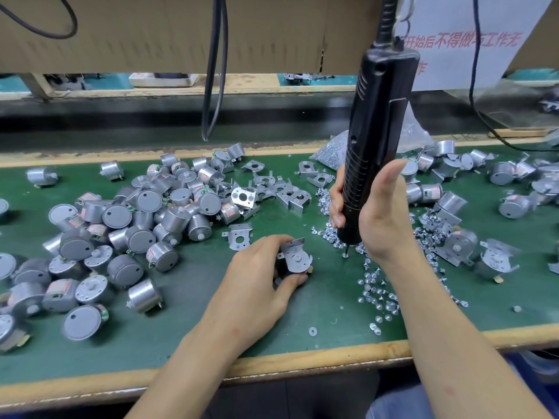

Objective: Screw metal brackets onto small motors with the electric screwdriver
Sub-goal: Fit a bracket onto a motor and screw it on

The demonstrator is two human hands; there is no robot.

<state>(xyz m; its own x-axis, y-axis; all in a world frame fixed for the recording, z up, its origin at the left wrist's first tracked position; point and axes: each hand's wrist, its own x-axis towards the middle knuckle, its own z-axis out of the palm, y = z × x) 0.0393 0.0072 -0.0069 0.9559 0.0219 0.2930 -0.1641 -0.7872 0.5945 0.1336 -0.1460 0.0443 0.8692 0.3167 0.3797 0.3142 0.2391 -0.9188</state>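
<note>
- Left hand grips the task's motor on the green mat, with fingers over the top and thumb beneath. A metal bracket sits on the motor's shaft face.
- Right hand is clamped round the lower barrel of the electric screwdriver, just right of that motor. The fingers curl round the far side and the thumb points up.
- Far left of the held motor lies a heap of bare motors, not yet fitted.
- Just left of the held motor a spare bracket lies on the mat, and more loose brackets lie behind it.
- Right of the held motor, the driver bit points down into the scattered screws. A screw seems to hang on its tip, though it is too small to be sure.
- Step in hand, as I judge it, is picking up a screw, with the bracket seated but not yet fastened.
- Next move calls for swinging the bit left onto a bracket hole. The tool should stay upright while the left hand keeps bracket and motor from shifting.
- Further right of the held motor lie motors with brackets on, likely finished ones.
</note>
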